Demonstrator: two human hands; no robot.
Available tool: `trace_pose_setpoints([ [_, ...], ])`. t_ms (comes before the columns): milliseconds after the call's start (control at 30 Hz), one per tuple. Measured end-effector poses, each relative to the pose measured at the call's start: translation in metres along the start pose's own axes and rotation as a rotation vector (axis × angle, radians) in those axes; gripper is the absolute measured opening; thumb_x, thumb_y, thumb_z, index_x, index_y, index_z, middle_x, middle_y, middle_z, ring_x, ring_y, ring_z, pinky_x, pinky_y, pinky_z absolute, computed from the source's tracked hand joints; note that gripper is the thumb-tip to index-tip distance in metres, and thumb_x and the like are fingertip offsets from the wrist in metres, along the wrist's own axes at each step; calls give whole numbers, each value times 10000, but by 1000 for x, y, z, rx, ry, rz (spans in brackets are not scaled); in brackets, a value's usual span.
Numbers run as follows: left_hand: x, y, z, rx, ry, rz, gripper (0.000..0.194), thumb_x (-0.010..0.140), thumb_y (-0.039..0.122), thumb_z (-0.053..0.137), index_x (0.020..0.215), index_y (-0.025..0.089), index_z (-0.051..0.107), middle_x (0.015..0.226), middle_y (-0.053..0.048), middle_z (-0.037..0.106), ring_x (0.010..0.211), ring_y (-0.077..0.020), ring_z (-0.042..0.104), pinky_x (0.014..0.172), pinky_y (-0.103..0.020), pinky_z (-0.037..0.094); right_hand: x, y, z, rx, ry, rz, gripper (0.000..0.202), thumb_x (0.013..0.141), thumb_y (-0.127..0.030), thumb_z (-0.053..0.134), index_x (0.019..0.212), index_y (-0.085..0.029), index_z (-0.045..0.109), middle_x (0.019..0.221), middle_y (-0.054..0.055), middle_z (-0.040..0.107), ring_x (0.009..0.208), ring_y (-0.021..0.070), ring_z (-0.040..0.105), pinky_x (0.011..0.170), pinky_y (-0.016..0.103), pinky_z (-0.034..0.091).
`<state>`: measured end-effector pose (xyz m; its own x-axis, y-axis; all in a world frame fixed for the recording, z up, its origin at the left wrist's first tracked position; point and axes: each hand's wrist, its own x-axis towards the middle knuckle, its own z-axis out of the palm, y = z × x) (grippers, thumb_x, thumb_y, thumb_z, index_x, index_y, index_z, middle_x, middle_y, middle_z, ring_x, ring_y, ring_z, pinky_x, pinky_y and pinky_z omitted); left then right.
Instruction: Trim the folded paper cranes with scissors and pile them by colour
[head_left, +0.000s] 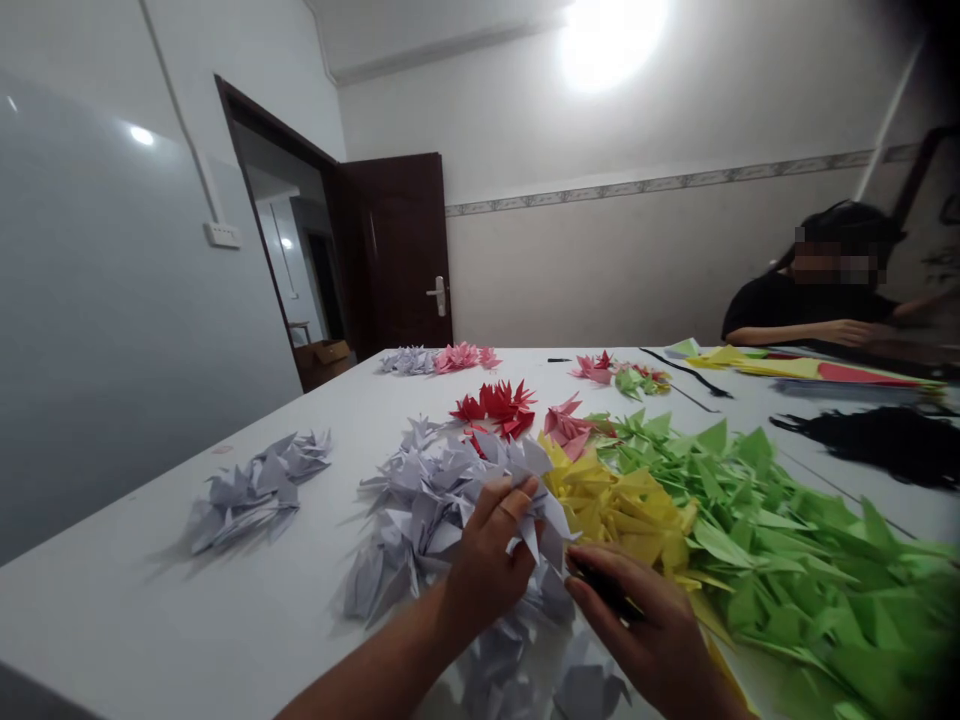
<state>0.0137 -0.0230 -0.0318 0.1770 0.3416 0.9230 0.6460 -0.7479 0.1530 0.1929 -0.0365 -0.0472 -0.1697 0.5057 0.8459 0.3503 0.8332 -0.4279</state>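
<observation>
My left hand (495, 550) is closed on a white origami crane (551, 510), its pointed paper tips sticking out past my fingers. Just to the right, my right hand (645, 620) grips a slim black tool (604, 585), mostly hidden in the palm; I cannot make out its exact kind. Its front end and my fingertips are close to the lower edge of the crane. Under and behind my left hand spreads a heap of white origami cranes (412, 510). Yellow cranes (622, 510) lie just beyond my right hand, and a large green pile (795, 550) stretches to the right.
White cranes (259, 490) form a separate row at left. Red cranes (499, 405) and pink ones (568, 425) lie behind the heap. Black cords (877, 435) and coloured paper sheets (832, 370) are at right, near a seated person (817, 290) across the white table (150, 600).
</observation>
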Motion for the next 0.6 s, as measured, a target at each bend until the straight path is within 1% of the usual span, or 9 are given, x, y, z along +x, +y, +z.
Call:
trace_pose_setpoints([
  [33,0,1,1,-33,-10,-5,581,798,58,511,1347,222,412,1132,-126,609,1091,-222,566,901,-381,521,-1,1,0,-9,9,10,179,793,-238,663,971,-221,676,870,56,727,764,185,701,688,263,590],
  [100,2,5,0,-94,-36,8,551,797,68,517,1324,207,438,1128,-125,607,1089,-220,566,901,-372,517,-1,0,-1,-24,66,34,213,806,-242,650,1017,-219,668,919,68,703,805,187,687,706,282,587],
  [167,5,7,-1,-160,-65,6,489,803,98,545,1279,191,484,1108,-121,612,1072,-212,574,901,-349,514,3,-4,-2,-24,133,47,257,825,-224,622,1080,-217,657,1007,92,654,911,203,655,752,312,579],
  [233,7,9,-3,-242,-106,-47,388,809,156,588,1195,179,556,1081,-118,618,1027,-203,594,883,-325,518,8,-11,-1,-15,147,38,312,837,-185,604,1144,-224,639,1073,103,594,1008,213,611,805,329,563],
  [333,10,10,-5,-394,-168,-184,204,835,231,578,1012,165,654,978,-105,635,907,-190,615,814,-309,522,14,-21,5,-11,85,-9,408,853,-122,571,1237,-259,585,1107,87,536,998,176,601,844,306,545],
  [367,11,11,-6,-442,-190,-229,171,846,243,559,944,163,674,914,-94,638,855,-184,611,784,-306,518,15,-24,7,-14,65,-28,438,859,-110,558,1267,-270,561,1120,84,523,990,168,601,853,305,541],
  [433,14,12,-8,-533,-221,-319,192,858,265,534,829,156,690,794,-73,616,763,-169,582,725,-294,499,16,-27,10,-24,40,-50,473,870,-101,531,1307,-282,524,1153,89,505,1012,175,593,874,324,534],
  [500,17,14,-10,-641,-215,-421,225,853,306,544,787,149,690,757,-62,591,722,-157,555,673,-273,475,18,-27,13,-38,33,-44,459,878,-109,518,1306,-273,528,1177,102,495,1042,196,581,883,355,533],
  [600,21,15,-10,-804,-185,-595,224,813,353,606,837,147,691,825,-58,607,738,-144,557,658,-243,456,23,-22,21,-75,47,5,385,885,-137,511,1254,-225,576,1195,129,487,1031,216,584,883,390,536],
])
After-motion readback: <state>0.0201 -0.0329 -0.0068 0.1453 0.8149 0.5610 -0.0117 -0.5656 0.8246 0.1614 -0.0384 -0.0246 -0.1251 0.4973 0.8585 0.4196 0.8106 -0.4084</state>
